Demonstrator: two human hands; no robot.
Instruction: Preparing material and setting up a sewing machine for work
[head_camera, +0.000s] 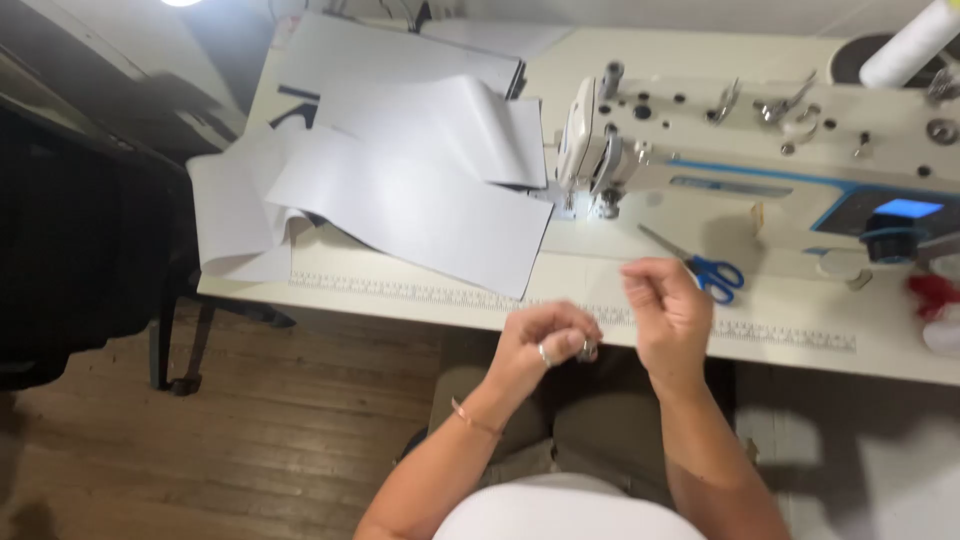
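Pinching small metal bobbin (588, 349), left hand (545, 345); right hand (668, 305) curled just beside.

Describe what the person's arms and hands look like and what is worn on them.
Both forearms are bare, with no sleeves reaching them. The left hand wears a silver-coloured ring on one finger, and a thin copper-coloured bangle circles the left wrist. The right hand shows no ring, watch or bracelet. No gloves on either.

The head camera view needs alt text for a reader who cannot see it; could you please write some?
Seen from above, a seated person's left hand pinches a small silver metal object beside the raised right hand, at a white sewing table's edge. White fabric panels, blue-handled scissors and a white sewing machine sit beyond.
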